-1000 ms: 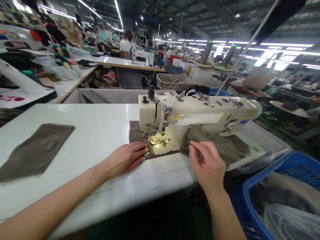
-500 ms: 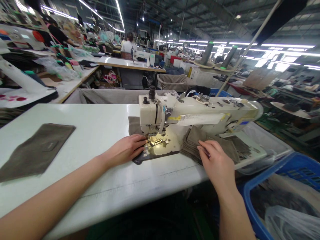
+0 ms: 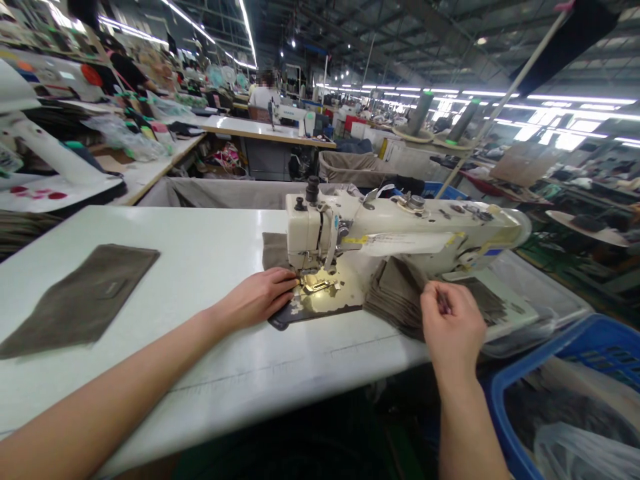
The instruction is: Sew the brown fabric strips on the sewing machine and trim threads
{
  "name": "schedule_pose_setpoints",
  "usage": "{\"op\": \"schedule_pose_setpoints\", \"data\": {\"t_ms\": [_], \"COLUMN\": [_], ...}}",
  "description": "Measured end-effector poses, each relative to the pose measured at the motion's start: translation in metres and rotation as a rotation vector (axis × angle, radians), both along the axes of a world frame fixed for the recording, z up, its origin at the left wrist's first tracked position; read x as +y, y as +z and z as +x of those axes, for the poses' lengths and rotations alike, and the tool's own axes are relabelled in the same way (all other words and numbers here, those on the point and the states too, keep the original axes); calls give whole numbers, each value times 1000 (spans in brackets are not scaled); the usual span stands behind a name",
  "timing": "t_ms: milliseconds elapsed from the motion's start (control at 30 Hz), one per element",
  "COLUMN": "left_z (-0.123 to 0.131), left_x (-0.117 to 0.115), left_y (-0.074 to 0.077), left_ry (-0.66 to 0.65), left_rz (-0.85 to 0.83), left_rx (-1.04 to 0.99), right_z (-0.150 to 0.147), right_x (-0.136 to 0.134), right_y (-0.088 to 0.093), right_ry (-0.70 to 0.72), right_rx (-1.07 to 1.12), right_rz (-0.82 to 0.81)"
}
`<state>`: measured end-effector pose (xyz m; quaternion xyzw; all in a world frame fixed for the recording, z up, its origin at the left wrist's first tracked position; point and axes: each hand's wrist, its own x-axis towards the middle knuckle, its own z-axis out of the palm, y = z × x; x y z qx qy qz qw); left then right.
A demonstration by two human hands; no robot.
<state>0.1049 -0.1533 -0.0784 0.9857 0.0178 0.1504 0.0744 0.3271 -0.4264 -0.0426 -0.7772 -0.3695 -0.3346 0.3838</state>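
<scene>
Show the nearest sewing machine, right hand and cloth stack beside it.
Sewing machine [image 3: 395,221]: head view, on its arm.
Right hand [image 3: 457,325]: head view, on its middle.
Cloth stack [image 3: 394,301]: head view, on its layers.

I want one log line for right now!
left hand: at lit metal plate | right hand: at brown cloth stack, grip unclear | loose cloth piece: on table | sewing machine head: over plate

Sewing workshop, large hall. I note on my feed: sewing machine [image 3: 390,221], stacked cloth [image 3: 393,300], second machine [image 3: 294,117] on far bench [image 3: 235,125], thread cones [image 3: 421,115], roof beams [image 3: 445,44], strip lights [image 3: 249,32].
</scene>
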Motion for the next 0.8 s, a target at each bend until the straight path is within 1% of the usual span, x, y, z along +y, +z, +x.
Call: {"op": "schedule_pose_setpoints", "data": {"t_ms": [67, 133, 233, 267, 333, 400, 500, 567, 600, 633, 667, 700, 733, 767, 800], "left_z": [-1, -2, -2, -2, -2, -6, -21, -36, -44, -50, -55, -59, -60, -59, -56], "left_x": [0, -2, -4, -5, -4, 2, 12, 12, 7, -2, -13, -27, -42, -57, -70], "left_y": [-1, -2, -4, -4, -6, -8, -8, -3, 1, 7, 13, 20, 26, 32, 35], "left_ry": [2, 16, 51, 61, 74, 95, 165, 226, 264, 309, 359, 443, 520, 553, 552], "left_rz": [6, 19, 39, 43, 47, 50, 51, 39, 11, -41, -136, -282, -486, -763, -1072], "left_rx": [-11, -24, -43, -44, -36, -24, 8, -1, -23, -50, -73, -79, -44, 36, 122], "right_z": [-1, -6, -23, -31, -51, -70, -90, -97, -101, -104, -108, -113, -119, -126, -134], "right_x": [-4, -14, -29, -33, -35, -29, -13, -2, 2, 6, 10, 13, 15, 18, 20], "right_y": [0, 0, 3, 4, 8, 10, 9, 5, 3, 0, -4, -8, -12, -16, -21], "right_ry": [-116, -224, -363, -361, -328, -174, 46, 156, 203, 244, 286, 331, 379, 427, 477], "right_rx": [-135, -206, -176, -164, -133, -60, -114, -159, -165, -163, -158, -149, -133, -118, -106], "right_rz": [102, 202, 306, 311, 312, 218, 73, 31, 24, 22, 15, 0, -27, -63, -103]}}
